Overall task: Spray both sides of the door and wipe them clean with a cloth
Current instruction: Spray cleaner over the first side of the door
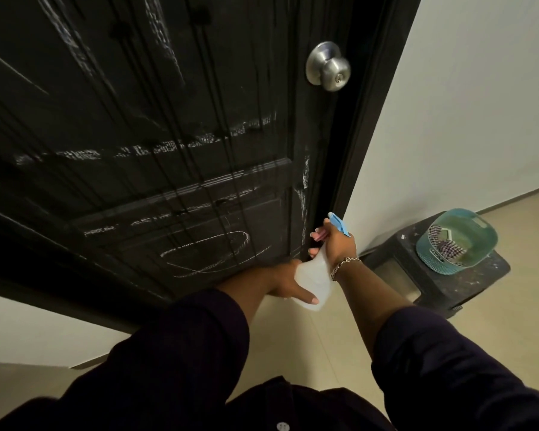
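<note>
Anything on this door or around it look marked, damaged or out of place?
Yes: the black door carries white chalk-like scribbles, streaks across the panels and an oval near the bottom. Dark runs streak down it too. Nothing else stands out.

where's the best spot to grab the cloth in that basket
Probably the raised fold of the checked cloth, pinched from above. The teal basket sits on the dark stool with its mouth open upward, and its slotted walls block a sideways reach. Both hands are busy: the right hand grips the spray bottle, the left hand steadies it.
</note>
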